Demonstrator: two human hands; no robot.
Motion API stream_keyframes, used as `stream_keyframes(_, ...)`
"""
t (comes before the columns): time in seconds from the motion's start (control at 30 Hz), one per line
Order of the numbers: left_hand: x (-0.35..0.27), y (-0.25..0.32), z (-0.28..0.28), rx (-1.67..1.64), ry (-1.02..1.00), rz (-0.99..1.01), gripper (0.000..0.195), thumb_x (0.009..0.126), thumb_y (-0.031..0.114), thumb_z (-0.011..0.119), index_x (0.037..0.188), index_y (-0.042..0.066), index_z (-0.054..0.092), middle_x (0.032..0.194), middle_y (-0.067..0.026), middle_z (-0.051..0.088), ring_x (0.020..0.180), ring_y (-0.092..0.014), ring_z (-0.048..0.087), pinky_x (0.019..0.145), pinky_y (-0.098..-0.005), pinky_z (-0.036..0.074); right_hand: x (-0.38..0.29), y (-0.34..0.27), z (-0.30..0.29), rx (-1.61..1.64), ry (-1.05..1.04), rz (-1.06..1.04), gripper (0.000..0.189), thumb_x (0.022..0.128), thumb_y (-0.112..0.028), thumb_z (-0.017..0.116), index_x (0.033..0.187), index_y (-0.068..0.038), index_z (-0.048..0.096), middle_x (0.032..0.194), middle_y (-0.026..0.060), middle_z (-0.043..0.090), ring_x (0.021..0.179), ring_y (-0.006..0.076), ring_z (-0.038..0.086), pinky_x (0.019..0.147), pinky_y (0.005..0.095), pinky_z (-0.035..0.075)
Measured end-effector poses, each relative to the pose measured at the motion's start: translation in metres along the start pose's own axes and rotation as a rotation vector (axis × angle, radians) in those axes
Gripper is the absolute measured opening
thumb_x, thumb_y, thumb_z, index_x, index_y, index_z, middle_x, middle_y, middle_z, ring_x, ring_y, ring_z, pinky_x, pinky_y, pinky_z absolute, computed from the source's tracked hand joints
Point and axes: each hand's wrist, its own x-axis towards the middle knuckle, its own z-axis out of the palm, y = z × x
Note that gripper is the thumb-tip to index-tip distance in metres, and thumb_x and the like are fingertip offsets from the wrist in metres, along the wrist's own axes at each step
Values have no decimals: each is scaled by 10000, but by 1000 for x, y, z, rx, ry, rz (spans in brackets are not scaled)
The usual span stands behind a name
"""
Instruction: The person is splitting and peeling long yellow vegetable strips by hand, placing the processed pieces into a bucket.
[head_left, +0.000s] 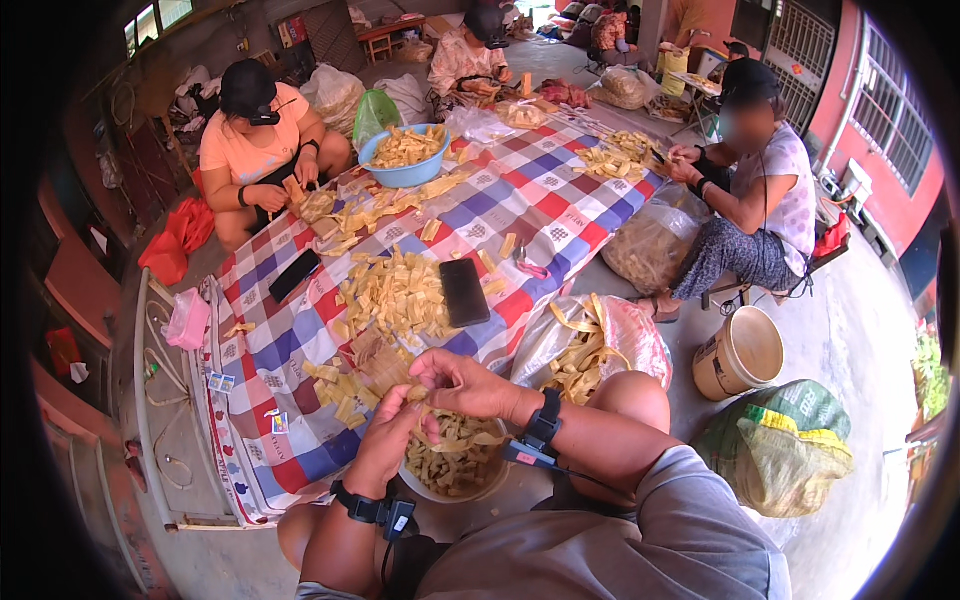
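Both my hands meet above a white bowl (491, 486) filled with short, folded yellow-brown pieces (454, 469). My left hand (386, 435) pinches one end of a small pale yellow strip (418, 393). Thumb and fingertips of my right hand (469, 386) grip the same strip from the other side. A long strip (476, 444) trails below my hands across the bowl. Just beyond them, a heap of short yellow pieces (397, 292) lies on the checked tablecloth (292, 405), beside a flat brown piece (379, 360) partly hidden by my right hand.
A black phone (464, 292) lies by the heap, another phone (295, 275) farther left. An open plastic sack of strips (585, 360), a bucket (739, 349) and a green woven sack (787, 450) stand right. Several people work around the table; a blue basin (405, 172) holds more pieces.
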Motion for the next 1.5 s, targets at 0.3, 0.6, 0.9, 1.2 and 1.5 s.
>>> stream_keyframes(0.3, 8, -7, -5, 130, 172, 187, 148, 977, 75, 544, 1090, 126, 464, 704, -11, 546, 587, -93, 517, 539, -231, 423, -9, -2, 16, -90, 145, -79, 367, 946, 21, 579, 1286, -54, 465, 875, 9, 600, 825, 73, 563, 716, 235, 473)
stream_keyframes(0.6, -1, 11, -6, 228, 27, 172, 176, 1005, 146, 560, 1115, 106, 429, 851, -38, 583, 724, -92, 566, 638, -232, 469, -6, -25, 8, -44, 12, 252, 158, 987, -154, 603, 1084, -30, 587, 868, -8, 596, 745, 50, 539, 641, 218, 453)
stream_keyframes(0.9, 0, 8, -8, 341, 15, 154, 552, 987, 87, 522, 1480, 85, 274, 871, -17, 535, 709, -63, 486, 624, -219, 420, -6, 1, 12, -464, 199, -144, 132, 1015, -150, 546, 1029, -33, 606, 816, -39, 571, 750, 45, 519, 657, 229, 446)
stream_keyframes(1.2, -8, 6, 6, 265, 44, 222, 562, 1029, 176, 494, 1520, 60, 245, 849, 19, 535, 678, -46, 433, 611, -201, 361, -3, -13, -5, 60, 350, 108, 157, 975, -157, 553, 973, -22, 634, 846, -23, 595, 771, 57, 517, 676, 233, 436)
stream_keyframes(1.5, 0, 3, -2, 259, 5, 58, 301, 1012, 274, 565, 1094, -4, 647, 862, -1, 616, 781, -60, 547, 706, -218, 428, -2, -14, 2, -119, 100, 65, 127, 968, -115, 577, 971, 4, 624, 839, -5, 605, 785, 80, 547, 712, 260, 458)
